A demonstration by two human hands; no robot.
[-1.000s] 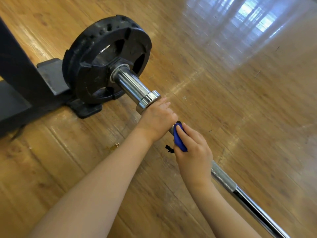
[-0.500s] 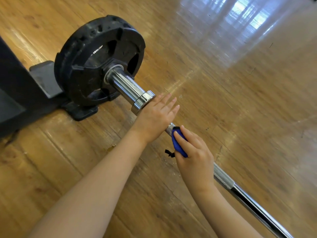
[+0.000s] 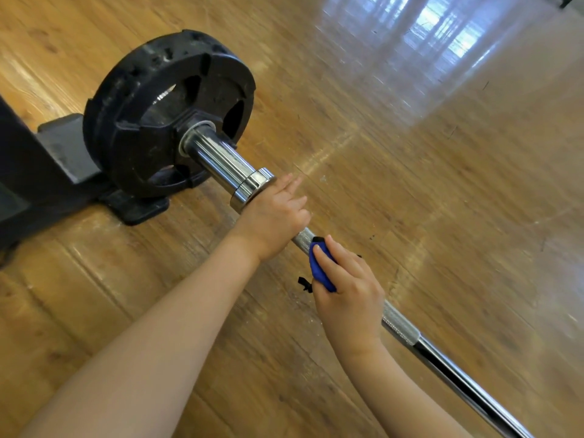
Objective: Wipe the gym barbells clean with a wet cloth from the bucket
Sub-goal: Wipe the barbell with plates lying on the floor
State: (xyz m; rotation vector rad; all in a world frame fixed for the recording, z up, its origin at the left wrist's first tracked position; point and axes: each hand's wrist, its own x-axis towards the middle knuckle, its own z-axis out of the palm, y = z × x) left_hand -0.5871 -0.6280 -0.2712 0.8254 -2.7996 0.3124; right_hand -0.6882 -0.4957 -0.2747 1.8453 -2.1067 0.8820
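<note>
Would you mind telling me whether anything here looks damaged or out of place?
The black weight plate looks scuffed and chipped along its rim, and pale specks lie on the wooden floor near the barbell. Otherwise nothing stands out.

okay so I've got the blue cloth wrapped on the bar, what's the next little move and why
Probably slide the right hand with the blue cloth up the knurled bar toward the collar; that stretch lies bare between your hands, and the left hand rests there, steadying it.
</note>
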